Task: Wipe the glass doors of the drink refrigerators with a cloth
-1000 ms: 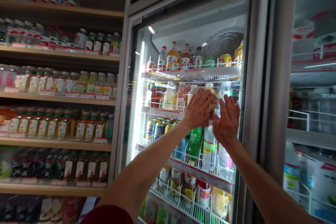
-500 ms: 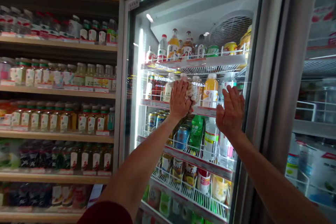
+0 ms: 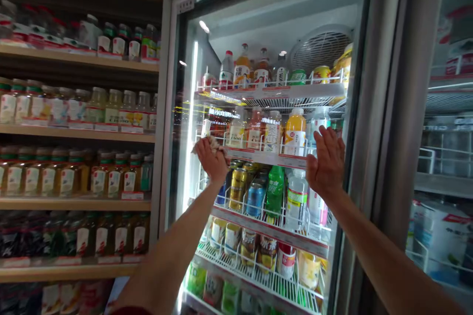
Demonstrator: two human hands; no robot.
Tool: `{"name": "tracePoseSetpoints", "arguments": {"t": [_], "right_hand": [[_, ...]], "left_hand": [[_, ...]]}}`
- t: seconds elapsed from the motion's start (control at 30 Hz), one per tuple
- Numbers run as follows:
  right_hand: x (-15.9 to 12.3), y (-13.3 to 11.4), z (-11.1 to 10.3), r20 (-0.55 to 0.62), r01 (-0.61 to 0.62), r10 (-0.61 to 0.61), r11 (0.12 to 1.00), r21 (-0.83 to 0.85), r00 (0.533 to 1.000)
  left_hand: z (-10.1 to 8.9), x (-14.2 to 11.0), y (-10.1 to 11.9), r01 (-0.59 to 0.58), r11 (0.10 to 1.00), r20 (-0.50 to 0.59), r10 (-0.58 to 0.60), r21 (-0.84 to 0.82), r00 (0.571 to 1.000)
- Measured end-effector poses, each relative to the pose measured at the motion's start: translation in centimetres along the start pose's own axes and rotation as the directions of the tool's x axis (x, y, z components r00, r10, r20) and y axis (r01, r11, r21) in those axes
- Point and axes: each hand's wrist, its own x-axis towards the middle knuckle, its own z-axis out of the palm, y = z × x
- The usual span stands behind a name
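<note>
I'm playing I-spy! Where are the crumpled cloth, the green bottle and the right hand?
Crumpled cloth (image 3: pixel 211 144), head view, its top edge.
Green bottle (image 3: pixel 275 191), head view, its middle.
Right hand (image 3: pixel 325 161), head view, its back.

Wooden shelves (image 3: pixel 74 203) on the left carry rows of bottled drinks (image 3: pixel 62 177); inside the cooler, white wire racks (image 3: pixel 258 270) hold cans (image 3: pixel 238 189) and bottles, below a round fan grille (image 3: pixel 320 49).

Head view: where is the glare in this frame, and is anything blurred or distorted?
Head view: the LED strip inside the glass cooler door glows brightly, with streaky reflections on the glass near the left hand; the crumpled cloth looks slightly soft; wide-angle distortion slants the wooden shelves.
</note>
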Motion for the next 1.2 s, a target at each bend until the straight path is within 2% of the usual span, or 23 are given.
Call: {"name": "tracePoseSetpoints", "arguments": {"t": [0.07,0.1,0.2,0.23,0.27,0.33,0.4,0.47,0.53,0.57,0.6,0.63,0.67,0.7,0.73,0.77,0.8,0.87,0.93,0.97,1.07,1.13,1.2], "right_hand": [[0.0,-0.1,0.1,-0.014,0.020,-0.020,1.000,0.012,1.000],[0.1,-0.2,0.1,-0.025,0.030,-0.029,0.999,0.029,0.999],[0.3,0.0,-0.2,-0.050,0.027,-0.022,0.994,0.103,0.999],[0.4,0.2,-0.6,-0.037,0.016,-0.011,0.993,0.121,0.999],[0.5,0.3,-1.1,-0.017,0.004,-0.002,0.992,0.123,1.000],[0.7,0.7,-2.2,0.028,-0.004,0.002,0.997,0.077,1.000],[0.8,0.9,-3.2,0.090,0.030,-0.031,1.000,0.008,0.995],[0.7,1.0,-3.6,0.116,0.030,-0.027,0.999,-0.025,0.993],[0.5,1.0,-3.4,0.081,-0.039,0.041,0.999,-0.024,0.996],[0.4,1.0,-3.1,0.042,-0.085,0.085,0.996,-0.018,0.995],[0.3,1.1,-2.8,0.004,-0.123,0.123,0.992,-0.012,0.992],[0.2,1.2,-2.6,-0.023,-0.143,0.143,0.990,-0.007,0.989],[0.0,1.3,-2.4,-0.033,-0.148,0.148,0.989,-0.002,0.988],[-0.2,1.4,-2.3,-0.041,-0.146,0.146,0.989,0.006,0.988],[-0.3,1.5,-2.3,-0.048,-0.142,0.142,0.990,0.012,0.989],[-0.5,1.5,-2.3,-0.051,-0.136,0.137,0.991,0.017,0.989],[-0.6,1.5,-2.4,-0.052,-0.131,0.132,0.991,0.019,0.990],[-0.9,1.3,-2.5,-0.051,-0.127,0.127,0.992,0.005,0.991],[-1.1,1.0,-2.4,-0.045,-0.123,0.122,0.992,-0.027,0.992],[-1.1,0.9,-2.4,-0.038,-0.119,0.117,0.992,-0.045,0.992],[-1.1,0.8,-2.1,-0.023,-0.089,0.087,0.992,-0.090,0.996],[-1.2,0.8,-1.9,-0.022,-0.065,0.063,0.992,-0.107,0.998],[-1.3,0.9,-1.9,-0.016,-0.040,0.039,0.993,-0.111,0.999]], "left_hand": [[1.2,-0.8,4.7,-0.117,0.992,0.078,0.121,-0.049,0.990],[1.7,-1.6,7.4,-0.292,0.950,0.162,0.306,-0.107,0.938],[2.0,-3.8,13.3,-0.668,0.682,0.278,0.731,-0.296,0.623],[1.8,-3.8,13.8,-0.715,0.616,0.283,0.788,-0.332,0.547],[1.6,-3.3,13.5,-0.728,0.592,0.281,0.805,-0.345,0.522],[1.0,-0.8,10.6,-0.678,0.664,0.274,0.748,-0.316,0.604],[0.9,2.6,6.8,-0.468,0.858,0.229,0.509,-0.212,0.830],[1.1,5.1,4.7,-0.202,0.972,0.170,0.221,-0.121,0.960],[1.4,5.1,5.7,-0.125,0.985,0.168,0.145,-0.119,0.975],[1.5,4.1,7.3,-0.213,0.963,0.199,0.244,-0.165,0.949],[1.5,2.6,9.4,-0.340,0.912,0.235,0.392,-0.231,0.890],[1.6,0.8,11.6,-0.531,0.778,0.250,0.617,-0.335,0.746],[1.7,-1.0,13.7,-0.681,0.588,0.237,0.805,-0.436,0.544],[1.8,-2.5,15.3,-0.725,0.498,0.218,0.865,-0.476,0.451],[2.0,-3.5,16.2,-0.745,0.445,0.202,0.894,-0.497,0.399],[2.1,-3.9,16.4,-0.745,0.439,0.196,0.897,-0.502,0.396],[2.2,-3.5,15.6,-0.725,0.484,0.200,0.872,-0.491,0.446],[2.0,-0.8,11.8,-0.635,0.632,0.214,0.763,-0.443,0.610],[1.7,3.4,6.3,-0.431,0.836,0.204,0.512,-0.339,0.834],[1.5,5.5,3.6,-0.324,0.900,0.158,0.380,-0.293,0.912],[1.1,8.9,-0.9,-0.119,0.965,0.058,0.137,-0.234,0.989],[0.9,7.7,0.2,-0.084,0.970,0.044,0.096,-0.230,0.994],[0.9,4.2,3.6,-0.202,0.945,0.089,0.231,-0.255,0.969]]}}
